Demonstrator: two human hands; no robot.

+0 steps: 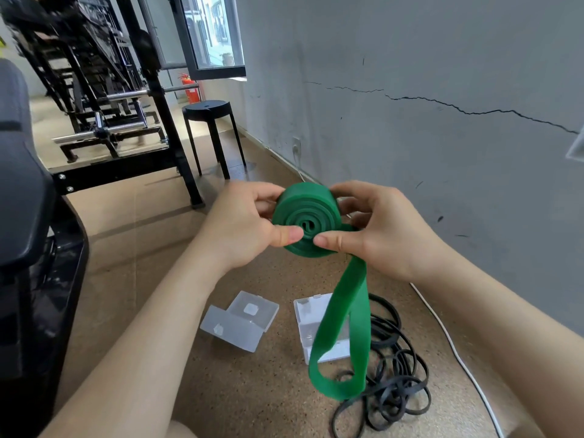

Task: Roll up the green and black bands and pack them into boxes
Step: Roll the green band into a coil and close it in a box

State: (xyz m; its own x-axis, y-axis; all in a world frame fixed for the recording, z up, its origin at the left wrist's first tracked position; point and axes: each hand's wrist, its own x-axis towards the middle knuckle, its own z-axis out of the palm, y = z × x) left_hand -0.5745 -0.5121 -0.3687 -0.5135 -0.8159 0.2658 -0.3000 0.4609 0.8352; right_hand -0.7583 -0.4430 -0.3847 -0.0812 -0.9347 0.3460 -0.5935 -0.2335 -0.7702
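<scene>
Here both hands, left hand point(243, 226) and right hand point(376, 232), pinch the green band point(308, 216) coil; best keep thumbs tight, feeding the hanging tail evenly.

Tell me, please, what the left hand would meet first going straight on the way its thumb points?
Likely the thumb of the right hand: the left hand lays its thumb on the rolled green band, pointing there.

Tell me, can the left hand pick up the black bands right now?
Probably not yet. The left hand and right hand both pinch the half-rolled green band, while the black bands lie on the floor below, mostly uncovered.
</scene>
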